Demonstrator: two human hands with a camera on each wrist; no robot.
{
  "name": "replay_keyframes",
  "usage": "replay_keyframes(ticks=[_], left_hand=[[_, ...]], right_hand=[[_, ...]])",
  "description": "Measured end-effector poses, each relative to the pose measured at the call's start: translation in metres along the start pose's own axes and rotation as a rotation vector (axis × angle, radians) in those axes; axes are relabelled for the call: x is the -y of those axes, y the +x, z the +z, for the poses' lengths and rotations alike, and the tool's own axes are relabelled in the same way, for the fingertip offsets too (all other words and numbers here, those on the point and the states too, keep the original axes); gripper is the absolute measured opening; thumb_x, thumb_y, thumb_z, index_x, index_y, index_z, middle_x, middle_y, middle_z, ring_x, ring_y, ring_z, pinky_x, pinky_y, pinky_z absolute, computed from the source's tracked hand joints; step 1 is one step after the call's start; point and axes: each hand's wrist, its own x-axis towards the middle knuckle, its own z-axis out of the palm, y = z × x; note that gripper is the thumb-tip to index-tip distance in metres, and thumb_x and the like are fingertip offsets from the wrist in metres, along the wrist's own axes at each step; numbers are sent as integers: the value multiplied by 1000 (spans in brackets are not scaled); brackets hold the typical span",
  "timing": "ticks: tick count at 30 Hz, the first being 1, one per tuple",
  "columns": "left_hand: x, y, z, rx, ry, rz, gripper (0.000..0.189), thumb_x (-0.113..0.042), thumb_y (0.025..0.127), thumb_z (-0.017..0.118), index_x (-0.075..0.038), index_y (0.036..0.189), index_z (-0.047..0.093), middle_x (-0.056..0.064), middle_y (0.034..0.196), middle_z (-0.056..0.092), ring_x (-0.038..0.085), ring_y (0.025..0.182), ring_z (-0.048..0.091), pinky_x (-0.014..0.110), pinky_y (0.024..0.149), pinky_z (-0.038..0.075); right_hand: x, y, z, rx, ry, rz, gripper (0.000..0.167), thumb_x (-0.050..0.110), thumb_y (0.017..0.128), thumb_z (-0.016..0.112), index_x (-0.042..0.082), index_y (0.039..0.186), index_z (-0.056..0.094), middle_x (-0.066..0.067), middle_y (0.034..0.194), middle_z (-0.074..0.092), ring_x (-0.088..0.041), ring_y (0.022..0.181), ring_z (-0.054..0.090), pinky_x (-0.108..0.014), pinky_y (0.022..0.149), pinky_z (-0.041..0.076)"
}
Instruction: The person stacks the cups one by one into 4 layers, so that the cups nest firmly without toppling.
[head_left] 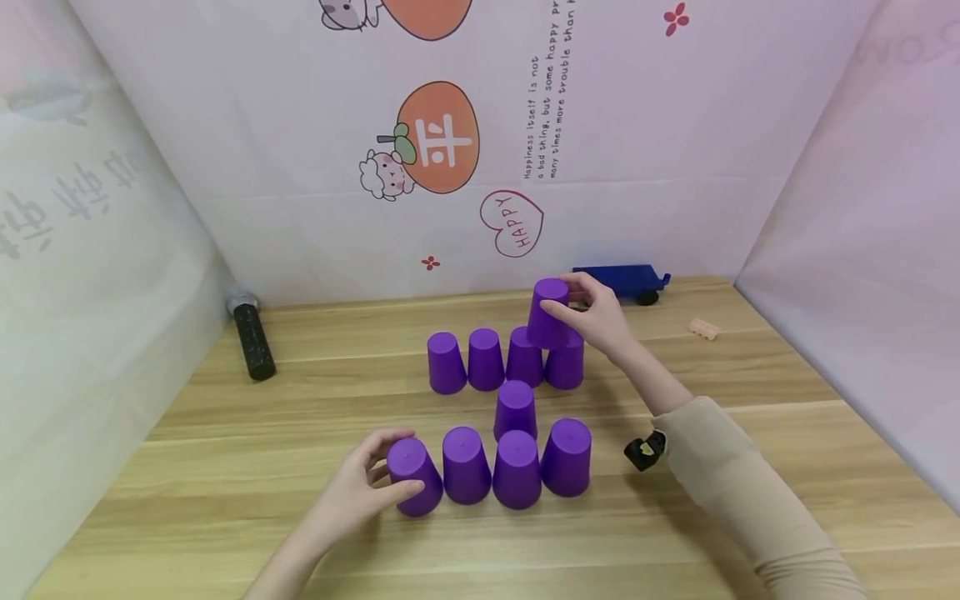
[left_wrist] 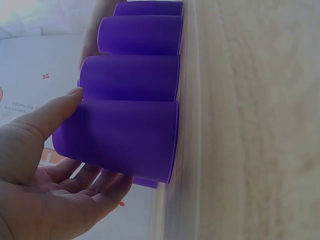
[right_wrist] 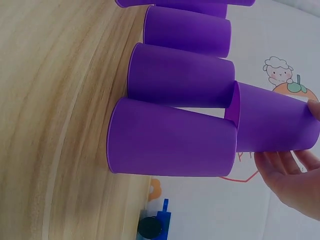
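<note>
My right hand [head_left: 596, 315] holds an upside-down purple cup [head_left: 550, 312] by its sides. In the right wrist view that cup [right_wrist: 277, 117] has its open rim right at the bases of the two rightmost cups of the back row [right_wrist: 172, 137], bridging them. My left hand [head_left: 367, 479] grips the leftmost cup [head_left: 415, 477] of the front row, thumb on one side and fingers on the other; the left wrist view shows this grip around the cup [left_wrist: 117, 137] too. Other upside-down purple cups stand beside it, such as the front-right cup [head_left: 566, 457].
A single purple cup [head_left: 515, 411] stands between the two rows. A blue toy trailer [head_left: 618, 282] is at the back wall, a black-handled microphone-like object [head_left: 253, 337] at the far left. At right lie a small pale block [head_left: 703, 329] and a black object [head_left: 643, 452] near the sleeve.
</note>
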Motion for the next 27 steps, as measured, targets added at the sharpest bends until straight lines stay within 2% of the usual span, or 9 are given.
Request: replay_keyframes(ticks=[9,17,23,27], left_hand=[[0,-2,-2,7,-7,7,61,-11,74,78,1,127,49,17,118,59,5,104,57,33,99,49],[2,-3,-2,0,-7,21,55,-10,75,77,0,122,51,18,116,59,4,103,57,29,96,50],[1,-3,-2,-40,-33,-1,53,-9,76,76,-1,122,52,16,117,59,3,103,57,27,97,49],[-3,-3,-7,-102,-27,6,51,-10,77,75,-3,123,52,14,118,60,4,103,57,27,96,49]], right_hand=[[0,1,1,-1,-16,15,50,27,86,69,7,128,51,-17,119,59,-30,108,57,-47,94,48],[0,-4,-2,14,-4,33,58,26,86,68,7,136,44,-19,127,54,-34,116,53,-50,98,45],[1,-14,-10,17,28,42,62,24,87,67,5,139,38,-22,133,49,-38,122,48,-53,101,44],[1,-26,-17,22,21,70,62,27,89,64,5,140,37,-21,135,48,-37,125,47,-53,102,43]])
